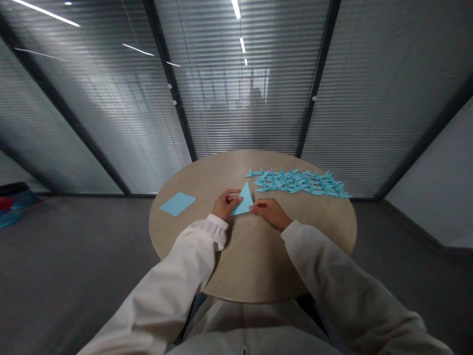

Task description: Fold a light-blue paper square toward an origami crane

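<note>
A light blue paper folded into a triangle (245,201) lies on the round wooden table (254,261), its tip pointing away from me. My left hand (226,203) pinches its left edge with thumb and fingers. My right hand (269,211) presses fingertips on its lower right corner. Both arms wear pale long sleeves.
A stack of flat blue square paper (178,203) lies at the table's left. Several folded blue paper cranes (297,181) are spread in rows at the back right. Frosted glass walls with dark frames stand behind the table. Dark bags (13,199) sit on the floor far left.
</note>
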`<state>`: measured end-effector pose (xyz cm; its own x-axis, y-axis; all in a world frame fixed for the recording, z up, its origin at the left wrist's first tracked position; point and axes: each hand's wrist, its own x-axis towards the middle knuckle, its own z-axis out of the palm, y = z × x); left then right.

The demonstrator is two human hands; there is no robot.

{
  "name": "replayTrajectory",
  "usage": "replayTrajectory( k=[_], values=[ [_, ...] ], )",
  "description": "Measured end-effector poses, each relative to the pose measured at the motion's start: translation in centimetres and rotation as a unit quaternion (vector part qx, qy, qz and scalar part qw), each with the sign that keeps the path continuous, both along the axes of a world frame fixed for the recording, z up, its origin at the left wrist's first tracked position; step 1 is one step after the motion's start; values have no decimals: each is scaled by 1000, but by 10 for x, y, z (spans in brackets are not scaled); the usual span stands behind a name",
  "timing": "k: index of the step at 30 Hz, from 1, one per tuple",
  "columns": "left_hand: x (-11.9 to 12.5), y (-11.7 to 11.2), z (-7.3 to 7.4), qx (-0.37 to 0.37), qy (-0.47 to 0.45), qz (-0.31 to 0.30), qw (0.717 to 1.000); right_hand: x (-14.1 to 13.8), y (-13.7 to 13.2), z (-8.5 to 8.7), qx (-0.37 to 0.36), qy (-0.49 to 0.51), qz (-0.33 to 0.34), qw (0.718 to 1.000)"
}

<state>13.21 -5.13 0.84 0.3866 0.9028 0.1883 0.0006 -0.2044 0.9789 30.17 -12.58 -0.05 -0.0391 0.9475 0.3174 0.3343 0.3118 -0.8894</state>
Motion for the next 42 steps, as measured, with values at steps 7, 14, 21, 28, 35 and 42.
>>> replayTrajectory(
  k=[7, 14, 21, 28, 35, 42],
  values=[
    [3, -9, 4, 73, 27, -30, 997, -1, -1, 1, 0, 32, -7, 999],
    [6, -18, 3, 4, 17, -148, 989, 0, 0, 3, 11, 50, -5, 999],
    [6, -15, 2, -76, -42, -208, 974, -3, -6, 13, 0, 88, -23, 996],
    [5, -15, 2, -128, -93, -157, 975, -2, -6, 11, 2, 106, -21, 994],
    [6, -10, 2, -138, -140, -63, 978, -1, -6, 9, 11, 93, -43, 995],
    [4, -1, -5, -94, -129, 27, 987, 2, -3, 7, 27, 51, -83, 995]
  ],
)
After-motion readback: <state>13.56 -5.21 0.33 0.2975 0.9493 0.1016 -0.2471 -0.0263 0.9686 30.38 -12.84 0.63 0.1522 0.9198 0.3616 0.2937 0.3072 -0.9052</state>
